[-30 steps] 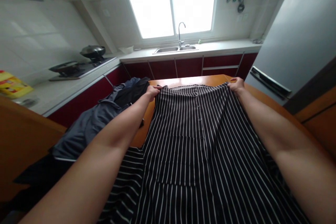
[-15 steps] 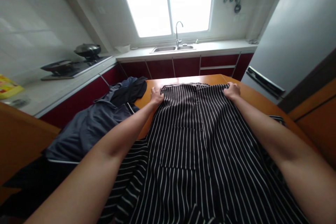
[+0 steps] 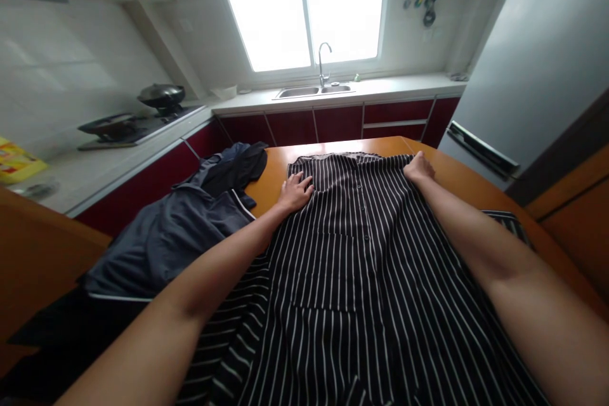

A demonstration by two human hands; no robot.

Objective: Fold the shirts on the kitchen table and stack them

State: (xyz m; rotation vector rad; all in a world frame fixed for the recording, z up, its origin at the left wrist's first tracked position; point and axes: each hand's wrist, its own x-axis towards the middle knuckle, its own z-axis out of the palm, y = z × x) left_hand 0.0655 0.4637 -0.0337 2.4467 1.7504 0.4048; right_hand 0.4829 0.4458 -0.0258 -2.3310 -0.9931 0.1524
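A black shirt with white stripes [image 3: 328, 266] lies spread over the wooden table, its collar end away from me. Buttons run down its front, and a pocket shows left of them. My left hand [image 3: 295, 192] rests flat on the shirt's far left shoulder, fingers spread. At the far right shoulder, my right hand [image 3: 419, 168] is closed on the cloth. One striped sleeve hangs out on the left, partly under my left forearm; a bit of the other shows beyond my right arm.
A pile of dark grey and black clothes [image 3: 166, 228] lies left of the shirt on the wooden table [image 3: 280, 154]. Behind stand a counter with a sink [image 3: 297, 92] and a stove with pans [image 3: 162, 96]. A fridge [image 3: 523, 76] is at the right.
The shirt has come down onto the table. My left hand has let go of the shoulder and now lies flat on the cloth; my right hand keeps its grip, slightly lower.
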